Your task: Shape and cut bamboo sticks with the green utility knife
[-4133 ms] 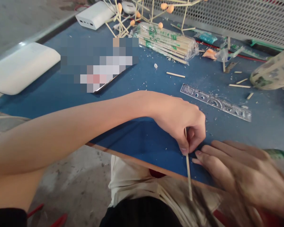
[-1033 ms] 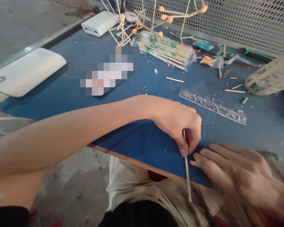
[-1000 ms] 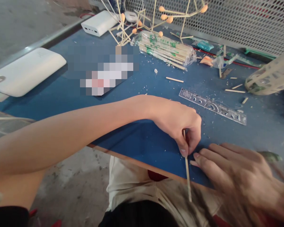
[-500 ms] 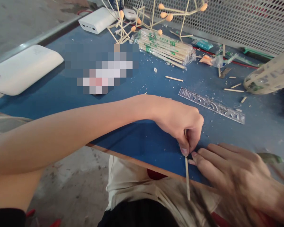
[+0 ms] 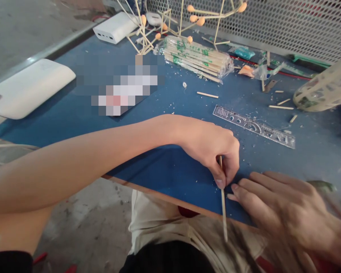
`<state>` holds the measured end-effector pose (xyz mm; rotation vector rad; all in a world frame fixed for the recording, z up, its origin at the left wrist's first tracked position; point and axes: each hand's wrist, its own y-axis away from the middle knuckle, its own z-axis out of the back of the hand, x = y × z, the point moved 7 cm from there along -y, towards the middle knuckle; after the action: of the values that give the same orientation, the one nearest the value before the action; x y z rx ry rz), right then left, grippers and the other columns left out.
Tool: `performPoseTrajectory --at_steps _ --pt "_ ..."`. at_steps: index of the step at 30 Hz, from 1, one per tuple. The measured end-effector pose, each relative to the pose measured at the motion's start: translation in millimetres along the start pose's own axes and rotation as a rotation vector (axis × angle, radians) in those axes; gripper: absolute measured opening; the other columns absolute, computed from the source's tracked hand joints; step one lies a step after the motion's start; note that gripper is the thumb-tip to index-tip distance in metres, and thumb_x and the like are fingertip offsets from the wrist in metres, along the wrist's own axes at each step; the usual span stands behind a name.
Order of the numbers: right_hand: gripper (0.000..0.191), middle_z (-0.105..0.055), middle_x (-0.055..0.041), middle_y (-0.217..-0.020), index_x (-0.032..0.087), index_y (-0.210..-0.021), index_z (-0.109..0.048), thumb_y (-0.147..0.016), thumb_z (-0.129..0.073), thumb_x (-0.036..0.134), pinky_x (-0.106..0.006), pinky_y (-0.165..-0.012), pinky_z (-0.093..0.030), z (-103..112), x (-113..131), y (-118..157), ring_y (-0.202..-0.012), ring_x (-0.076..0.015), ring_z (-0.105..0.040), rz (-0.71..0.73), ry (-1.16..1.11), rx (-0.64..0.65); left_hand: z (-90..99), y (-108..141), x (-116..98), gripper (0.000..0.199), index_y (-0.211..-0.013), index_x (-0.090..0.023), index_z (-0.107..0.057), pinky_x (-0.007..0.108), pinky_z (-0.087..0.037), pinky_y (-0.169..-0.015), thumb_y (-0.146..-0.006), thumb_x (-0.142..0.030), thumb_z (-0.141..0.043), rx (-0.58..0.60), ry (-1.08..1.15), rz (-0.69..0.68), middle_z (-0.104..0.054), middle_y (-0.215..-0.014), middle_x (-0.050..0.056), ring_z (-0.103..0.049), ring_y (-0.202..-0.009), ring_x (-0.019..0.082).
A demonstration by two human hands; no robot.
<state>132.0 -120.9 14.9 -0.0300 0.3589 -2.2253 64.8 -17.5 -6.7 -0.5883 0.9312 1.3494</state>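
Observation:
My left hand [image 5: 216, 151] pinches a thin wooden stick [image 5: 224, 216] between thumb and fingers at the front edge of the blue table [image 5: 170, 167]. The stick's lower end sticks out past the edge. Just to the right lies my right hand [image 5: 281, 201], fingers bent and close together, with a small pale tip showing under its thumb; what it holds is mostly hidden. Strands of dark hair blur across that hand. A clear ruler [image 5: 254, 126] lies beyond both hands, and a short stick piece [image 5: 207, 94] is behind it to the left.
A white power bank [image 5: 31, 87], a pixelated item [image 5: 125, 91] and a white box-shaped device [image 5: 116, 27] are on the left. Behind stand stick frames with orange joints [image 5: 200, 21] and a bag of sticks [image 5: 196, 57]. A pale perforated container [image 5: 324, 89] is at right.
My left hand has shifted slightly left, opening a small gap from my right thumb, with the stick still pinched. The whole view has moved a little.

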Motion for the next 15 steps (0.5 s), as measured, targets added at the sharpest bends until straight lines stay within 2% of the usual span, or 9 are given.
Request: performPoseTrajectory --at_steps 7,15 --pt "0.031 -0.065 0.0024 -0.066 0.022 -0.080 -0.065 -0.100 -0.044 0.011 -0.033 -0.053 -0.040 2.7 2.9 -0.7 -0.056 -0.0139 -0.061 0.034 -0.027 0.002 -0.2 -0.4 0.8 0.008 -0.090 -0.032 -0.082 0.025 -0.043 -0.070 -0.087 -0.031 -0.074 -0.016 -0.029 -0.040 -0.077 -0.090 -0.003 -0.064 -0.082 0.013" --pt "0.030 -0.063 0.0029 -0.065 0.022 -0.082 -0.065 -0.100 -0.044 0.010 -0.034 -0.051 -0.036 3.5 2.6 -2.4 -0.054 -0.0142 -0.060 0.048 -0.013 0.036 -0.3 1.3 -1.4 0.012 -0.089 -0.031 -0.081 0.024 -0.045 -0.073 -0.085 -0.022 -0.074 0.006 0.010 -0.037 -0.078 -0.090 -0.004 -0.067 -0.084 0.012"
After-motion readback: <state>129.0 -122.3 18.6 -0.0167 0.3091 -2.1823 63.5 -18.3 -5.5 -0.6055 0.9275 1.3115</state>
